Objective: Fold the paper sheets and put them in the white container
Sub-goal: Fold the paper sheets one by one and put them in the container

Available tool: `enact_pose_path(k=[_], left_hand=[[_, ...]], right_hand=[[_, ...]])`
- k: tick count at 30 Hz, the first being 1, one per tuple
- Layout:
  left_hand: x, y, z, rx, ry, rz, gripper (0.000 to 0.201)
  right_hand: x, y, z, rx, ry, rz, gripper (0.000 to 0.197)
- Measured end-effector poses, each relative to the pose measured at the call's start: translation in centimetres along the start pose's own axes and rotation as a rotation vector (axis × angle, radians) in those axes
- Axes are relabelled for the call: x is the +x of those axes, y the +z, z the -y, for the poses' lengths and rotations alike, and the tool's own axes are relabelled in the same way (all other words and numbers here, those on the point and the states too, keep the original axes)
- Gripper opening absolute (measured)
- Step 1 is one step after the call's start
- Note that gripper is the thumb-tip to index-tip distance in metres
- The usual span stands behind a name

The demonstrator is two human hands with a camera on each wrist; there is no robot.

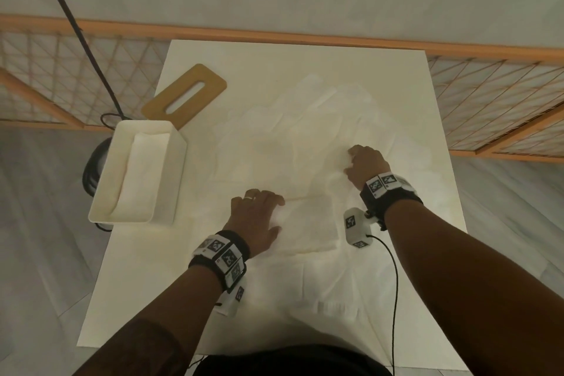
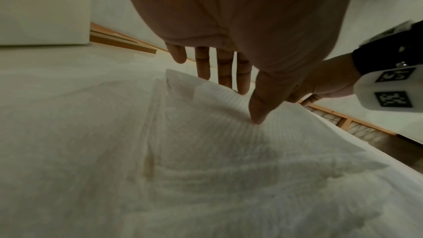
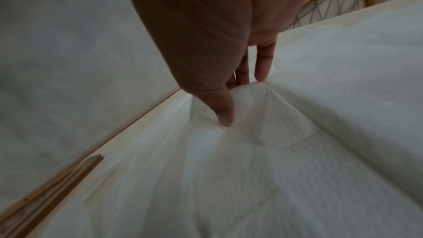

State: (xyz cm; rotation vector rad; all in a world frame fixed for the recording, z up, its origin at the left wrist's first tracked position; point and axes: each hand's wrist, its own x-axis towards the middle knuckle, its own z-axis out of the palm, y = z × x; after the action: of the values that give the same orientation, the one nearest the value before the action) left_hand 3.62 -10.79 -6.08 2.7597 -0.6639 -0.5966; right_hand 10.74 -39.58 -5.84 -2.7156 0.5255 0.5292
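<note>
White paper sheets (image 1: 305,131) lie spread and overlapping over the white table (image 1: 137,284). A folded sheet (image 1: 308,229) lies near the middle front. My left hand (image 1: 268,210) rests flat on its left part. In the left wrist view the fingers (image 2: 224,71) are straight and the thumb presses the folded sheet (image 2: 206,133). My right hand (image 1: 351,162) is further back and to the right. In the right wrist view its thumb and fingers (image 3: 263,64) pinch a raised edge of a paper sheet (image 3: 270,115). The white container (image 1: 171,180) stands at the table's left edge, with folded paper inside.
A wooden lid with a slot (image 1: 184,93) lies behind the container. A black cable (image 1: 76,27) runs down to a dark round object (image 1: 94,162) on the floor at the left. A wooden lattice screen (image 1: 488,94) stands behind the table. A thin cable (image 1: 395,284) trails from my right wrist.
</note>
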Motion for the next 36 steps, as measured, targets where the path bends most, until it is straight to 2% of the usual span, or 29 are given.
enact_pose_path(k=[3,6,11,14,17,20,22,24,25,27,28,30,32,34,36], left_hand=[[0.2,-0.1,0.0,-0.017,-0.014,0.0,0.052],[0.6,-0.3,0.1,-0.01,-0.017,0.006,0.051],[0.8,-0.4,-0.1,0.003,-0.005,0.056,0.05],[0.9,-0.7,-0.3,-0.068,0.002,-0.013,0.051],[1.4,-2.2,-0.8,-0.42,-0.072,-0.049,0.067],[2.1,-4.3,-1.8,-0.974,-0.168,-0.011,0.094],[2.5,-5.3,-2.2,-1.354,-0.216,0.036,0.119],[2.6,-6.2,-2.5,-1.566,-0.257,0.058,0.136],[2.5,-6.6,-2.5,-1.613,-0.264,0.047,0.125],[2.3,-7.1,-2.6,-1.636,-0.236,0.003,0.07],[2.1,-7.1,-2.6,-1.612,-0.227,-0.028,0.049],[1.6,-6.9,-1.7,-1.551,-0.257,-0.13,0.036],[1.1,-6.7,-0.5,-1.509,-0.274,-0.207,0.034],[0.5,-6.5,0.8,-1.477,-0.294,-0.232,0.025],[-0.2,-6.6,1.9,-1.441,-0.299,-0.222,0.02]], right_hand=[[-0.1,-1.4,-0.3,0.035,0.008,-0.033,0.03],[-0.5,-3.2,-0.6,0.088,0.005,-0.094,0.02],[-1.6,-6.1,-1.2,0.157,-0.046,-0.192,0.019],[-2.6,-8.6,-0.7,0.261,-0.113,-0.293,0.02],[-3.8,-10.6,0.6,0.518,-0.16,-0.215,0.025],[-5.1,-11.4,2.1,0.917,-0.185,-0.068,0.026],[-5.8,-11.2,2.8,1.101,-0.206,0.033,0.026],[-6.3,-10.4,3.4,1.242,-0.215,0.153,0.028],[-6.5,-9.9,3.6,1.282,-0.212,0.199,0.029],[-6.6,-8.6,4.0,1.275,-0.188,0.211,0.029],[-6.9,-8.1,4.2,1.262,-0.169,0.209,0.033],[-7.1,-7.2,4.1,1.251,-0.098,0.238,0.053],[-7.5,-6.9,3.7,1.278,-0.032,0.377,0.069],[-8.0,-6.8,3.1,1.231,-0.052,0.54,0.052],[-8.2,-6.7,2.7,1.14,-0.107,0.604,0.029]])
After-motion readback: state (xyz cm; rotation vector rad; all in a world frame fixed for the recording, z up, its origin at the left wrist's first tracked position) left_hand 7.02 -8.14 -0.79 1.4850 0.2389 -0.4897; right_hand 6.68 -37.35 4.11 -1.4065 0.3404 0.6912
